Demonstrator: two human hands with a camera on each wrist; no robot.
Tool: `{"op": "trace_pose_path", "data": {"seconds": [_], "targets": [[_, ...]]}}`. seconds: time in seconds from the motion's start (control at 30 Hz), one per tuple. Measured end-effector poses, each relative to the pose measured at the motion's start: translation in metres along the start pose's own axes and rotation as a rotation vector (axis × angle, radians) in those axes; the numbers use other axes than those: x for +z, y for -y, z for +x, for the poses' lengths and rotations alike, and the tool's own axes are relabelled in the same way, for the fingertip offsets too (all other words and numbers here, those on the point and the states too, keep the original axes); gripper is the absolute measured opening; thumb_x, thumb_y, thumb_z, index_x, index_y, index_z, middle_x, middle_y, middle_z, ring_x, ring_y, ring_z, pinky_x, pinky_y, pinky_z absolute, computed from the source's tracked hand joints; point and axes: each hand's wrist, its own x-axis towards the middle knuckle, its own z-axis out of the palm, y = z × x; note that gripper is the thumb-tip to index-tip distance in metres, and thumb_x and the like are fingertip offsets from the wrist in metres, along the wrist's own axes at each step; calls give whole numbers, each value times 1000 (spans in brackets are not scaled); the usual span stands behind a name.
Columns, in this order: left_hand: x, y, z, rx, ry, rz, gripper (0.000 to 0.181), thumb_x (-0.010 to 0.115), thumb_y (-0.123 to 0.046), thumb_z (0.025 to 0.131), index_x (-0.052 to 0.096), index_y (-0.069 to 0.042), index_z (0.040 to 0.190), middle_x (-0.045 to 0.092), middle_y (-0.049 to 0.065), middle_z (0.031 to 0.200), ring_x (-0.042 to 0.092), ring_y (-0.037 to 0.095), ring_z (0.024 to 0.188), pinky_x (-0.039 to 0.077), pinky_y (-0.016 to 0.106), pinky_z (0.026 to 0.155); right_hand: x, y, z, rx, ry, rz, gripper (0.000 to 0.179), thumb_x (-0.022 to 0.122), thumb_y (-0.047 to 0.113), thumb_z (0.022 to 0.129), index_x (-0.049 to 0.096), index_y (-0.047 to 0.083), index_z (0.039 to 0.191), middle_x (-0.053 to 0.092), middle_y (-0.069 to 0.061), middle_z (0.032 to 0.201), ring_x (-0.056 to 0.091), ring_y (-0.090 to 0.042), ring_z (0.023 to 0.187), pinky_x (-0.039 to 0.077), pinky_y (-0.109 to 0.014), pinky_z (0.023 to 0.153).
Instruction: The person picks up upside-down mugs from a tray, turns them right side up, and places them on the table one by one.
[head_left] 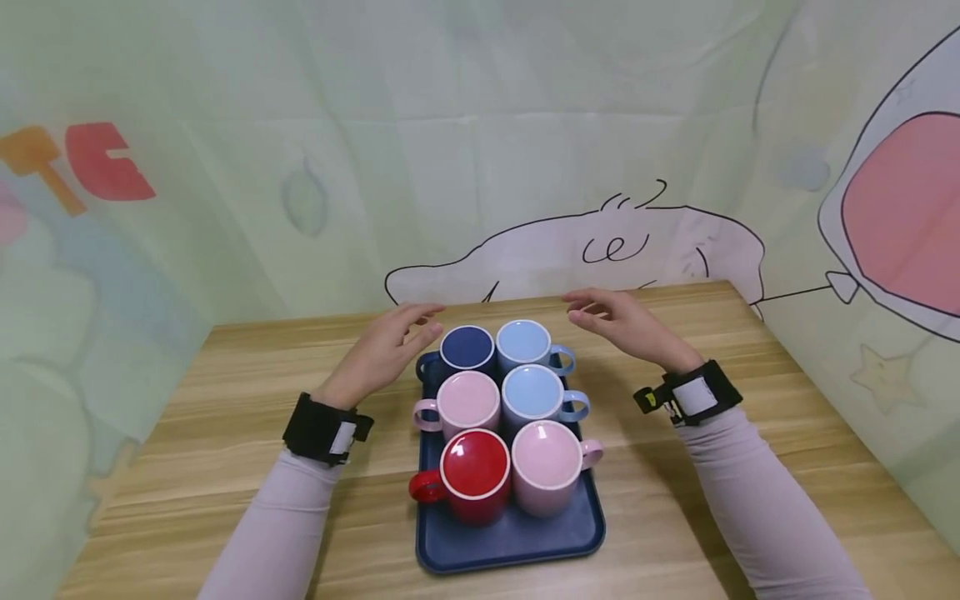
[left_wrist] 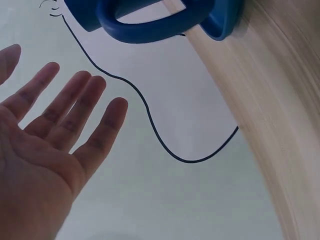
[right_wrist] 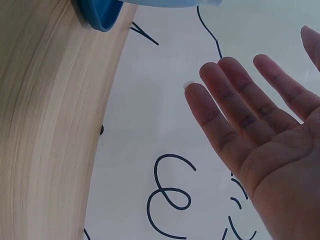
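We list, on the worktop [head_left: 240,417], a blue tray [head_left: 510,546]: glossy navy mug [head_left: 467,348], two light-blue mugs [head_left: 533,392], two pink mugs [head_left: 547,454], red mug [head_left: 475,465]; left hand [head_left: 382,354], right hand [head_left: 633,327] flanking far end, loosely spread, empty.

Pretty snug pale lilac sleeves [head_left: 757,492], chunky black straps [head_left: 306,427] round both wrists, each with a whitish patch [head_left: 695,397]. Right one's got a yellow-green tab [head_left: 650,399] too.

Six mugs [head_left: 476,467] in two columns on a blue tray [head_left: 510,546]; left hand [head_left: 378,354] and right hand [head_left: 630,327] flanking its far edge.
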Motion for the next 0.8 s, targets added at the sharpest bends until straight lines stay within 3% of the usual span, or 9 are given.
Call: {"op": "trace_pose_path", "data": {"seconds": [0.17,0.37,0.5,0.8], "targets": [[2,-10,5,40,-8,16,44,55,-36,98,51,-16,137,55,10,130,52,28,116,49,50,93,-1,2,-1,-15,20,-1,37,53,19,100,52,0,131,58,-23,126,53,-36,115,45,-55,98],[0,-18,2,14,-35,-37,47,53,-42,98,49,-18,139,50,9,137,48,28,121,46,55,96,4,-15,1,-26,31,8,38,53,21,100,52,3,133,59,-20,127,53,-34,116,45,-54,98],[0,-20,2,25,-55,-47,48,52,-44,97,49,-20,139,50,8,137,48,28,120,46,56,96,6,-32,5,-29,42,10,38,54,25,100,52,8,134,61,-16,125,54,-30,115,46,-52,97],[1,-19,2,36,-45,-23,44,56,-35,97,51,-18,138,52,10,136,49,28,119,48,55,94,5,-35,11,-37,83,-46,44,56,39,97,54,13,133,61,-11,123,56,-25,110,47,-50,96]]}}
